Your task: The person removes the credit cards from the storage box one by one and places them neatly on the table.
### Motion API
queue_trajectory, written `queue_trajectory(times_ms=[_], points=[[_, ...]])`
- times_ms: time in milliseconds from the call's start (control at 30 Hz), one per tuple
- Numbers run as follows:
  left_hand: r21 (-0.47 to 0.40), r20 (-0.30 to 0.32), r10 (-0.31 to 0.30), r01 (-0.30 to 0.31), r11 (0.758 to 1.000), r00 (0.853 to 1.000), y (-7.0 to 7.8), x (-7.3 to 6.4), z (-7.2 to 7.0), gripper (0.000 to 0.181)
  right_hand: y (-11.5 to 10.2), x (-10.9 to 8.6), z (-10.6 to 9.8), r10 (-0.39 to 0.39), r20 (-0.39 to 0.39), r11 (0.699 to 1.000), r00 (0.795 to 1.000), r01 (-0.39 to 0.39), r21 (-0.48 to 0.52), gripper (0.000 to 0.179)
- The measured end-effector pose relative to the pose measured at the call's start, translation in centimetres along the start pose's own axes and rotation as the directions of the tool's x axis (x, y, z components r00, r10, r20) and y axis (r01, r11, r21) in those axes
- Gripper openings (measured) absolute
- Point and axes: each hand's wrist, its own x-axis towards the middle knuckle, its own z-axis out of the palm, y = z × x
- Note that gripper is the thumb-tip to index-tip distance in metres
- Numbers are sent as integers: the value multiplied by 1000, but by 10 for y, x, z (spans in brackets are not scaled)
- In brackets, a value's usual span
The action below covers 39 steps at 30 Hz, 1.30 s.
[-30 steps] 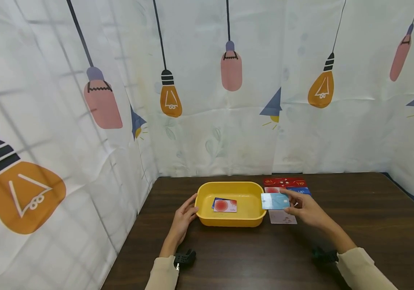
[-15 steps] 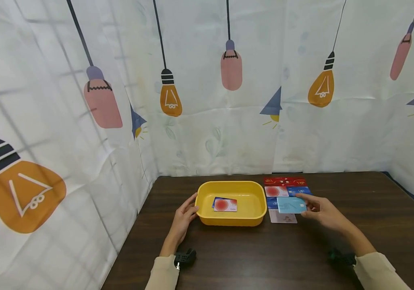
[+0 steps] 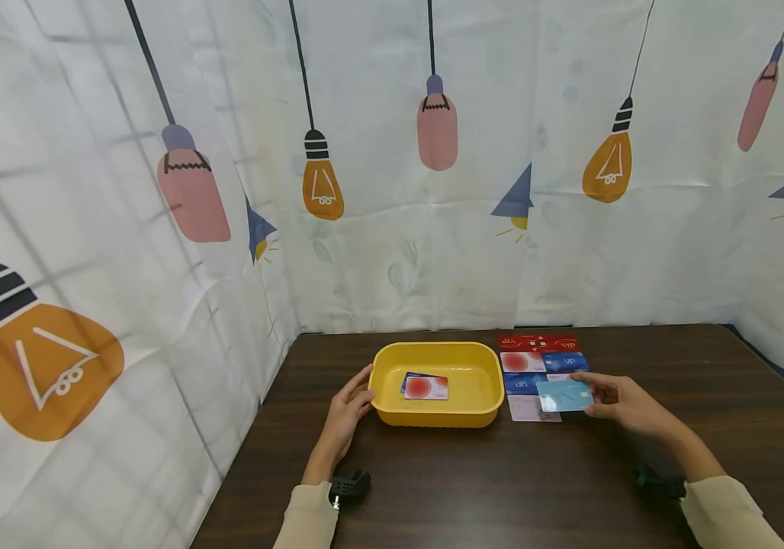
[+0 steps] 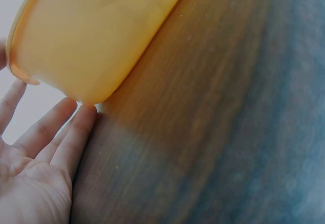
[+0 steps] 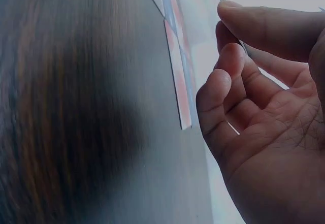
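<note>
My right hand [image 3: 628, 404] pinches a light blue bank card [image 3: 560, 396] between thumb and fingers by its right end. The card overlaps the lower right of a group of cards in the head view; in the right wrist view only its thin edge shows. My left hand [image 3: 349, 408] rests at the left end of a yellow plastic basin [image 3: 436, 420], its fingertips against the end wall in the left wrist view. Inside the basin, a white card with a red circle [image 3: 426, 388] lies partly over a dark blue card [image 3: 409, 377].
Right of the basin lie red VIP cards [image 3: 536, 343], another red-circle card [image 3: 522, 362], a blue VIP card [image 3: 567, 362], a blue card [image 3: 524, 383] and a pale card [image 3: 524, 409]. The dark wooden table [image 3: 467, 488] meets a lamp-printed curtain [image 3: 378, 267] behind.
My right hand has carried the light blue card from the basin's right rim rightward and toward me, over the laid-out cards. The left hand and basin have stayed put.
</note>
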Motion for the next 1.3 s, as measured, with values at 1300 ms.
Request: queue_trajectory(times_ms=[1300], points=[[2,-17,-24,24,1000,1000,0,1,1,49,25,-13,-22,41,143,999,989,-37,-31,63]])
